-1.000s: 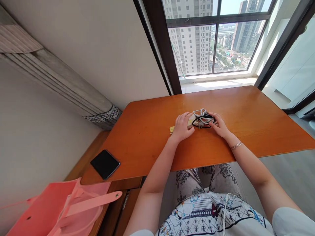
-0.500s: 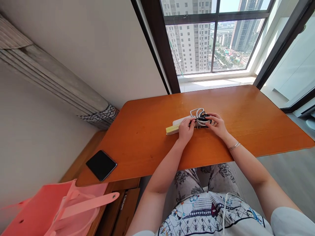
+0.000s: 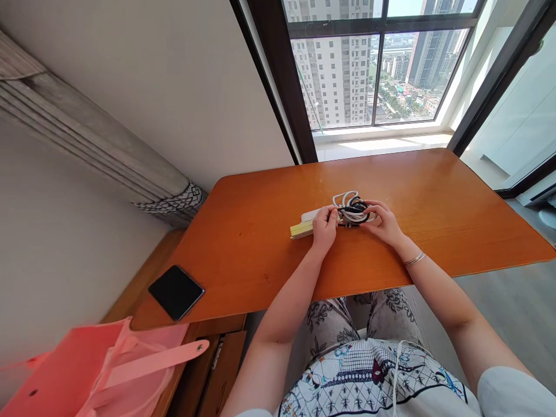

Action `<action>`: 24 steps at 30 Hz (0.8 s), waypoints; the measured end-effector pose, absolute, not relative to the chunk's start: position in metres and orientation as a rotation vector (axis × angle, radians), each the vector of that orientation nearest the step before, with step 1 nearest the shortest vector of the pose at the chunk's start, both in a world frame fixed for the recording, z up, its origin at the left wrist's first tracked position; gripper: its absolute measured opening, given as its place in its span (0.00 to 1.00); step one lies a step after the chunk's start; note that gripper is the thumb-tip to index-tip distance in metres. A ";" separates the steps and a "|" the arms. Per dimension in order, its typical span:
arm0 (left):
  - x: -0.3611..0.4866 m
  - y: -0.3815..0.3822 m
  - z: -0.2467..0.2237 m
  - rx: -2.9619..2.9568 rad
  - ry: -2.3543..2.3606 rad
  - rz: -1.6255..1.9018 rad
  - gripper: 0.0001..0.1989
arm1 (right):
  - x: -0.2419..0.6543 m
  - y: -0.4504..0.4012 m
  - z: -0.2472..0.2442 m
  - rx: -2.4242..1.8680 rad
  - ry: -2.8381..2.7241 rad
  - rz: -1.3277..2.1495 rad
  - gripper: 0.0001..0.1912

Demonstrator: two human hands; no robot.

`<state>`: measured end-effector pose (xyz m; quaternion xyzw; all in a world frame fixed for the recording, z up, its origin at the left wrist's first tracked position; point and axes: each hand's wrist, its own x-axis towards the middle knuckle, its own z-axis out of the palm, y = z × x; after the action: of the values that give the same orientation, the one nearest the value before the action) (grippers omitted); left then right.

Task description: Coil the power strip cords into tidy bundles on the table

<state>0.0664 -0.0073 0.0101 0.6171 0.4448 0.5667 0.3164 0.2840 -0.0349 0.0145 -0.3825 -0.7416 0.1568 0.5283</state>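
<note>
A coiled white cable (image 3: 346, 197) and a black cable (image 3: 357, 205) lie bunched together on the table, between my two hands. My left hand (image 3: 325, 227) pinches the black cable at the left side of the bunch. Thumb and fingers of my right hand (image 3: 383, 222) are curved around the right side of the coils, gripping the black cable there. Left of the bunch lie a white block-shaped thing (image 3: 309, 215) and a yellow-edged block (image 3: 301, 229), both partly hidden behind my left hand; I cannot make out what they are.
The brown wooden table (image 3: 252, 260) has a black tablet-like device (image 3: 176, 292) near its left front corner. A pink bag (image 3: 99, 365) with a strap sits below that corner. Beyond the far edge are a window (image 3: 377, 75) and a wall with a tied curtain (image 3: 130, 156).
My left hand has shifted slightly left and nearer to me, and the cable bunch has moved slightly left. My right hand stays almost in place at the coils.
</note>
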 end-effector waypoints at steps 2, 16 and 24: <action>0.065 -0.009 0.013 1.626 1.142 1.482 0.13 | 0.284 -0.036 0.015 -0.944 -1.776 0.372 0.13; 0.073 -0.019 0.026 1.522 1.049 1.380 0.10 | 0.278 -0.041 0.017 -0.981 -1.743 0.380 0.08; 0.075 -0.018 0.018 1.303 0.884 1.479 0.18 | 0.269 -0.036 0.015 -1.040 -1.570 0.506 0.10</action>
<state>0.0748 -0.0180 0.0177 0.5319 0.3609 0.6040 0.4712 0.2686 -0.0363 0.0145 -0.4415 -0.6665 0.2148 0.5610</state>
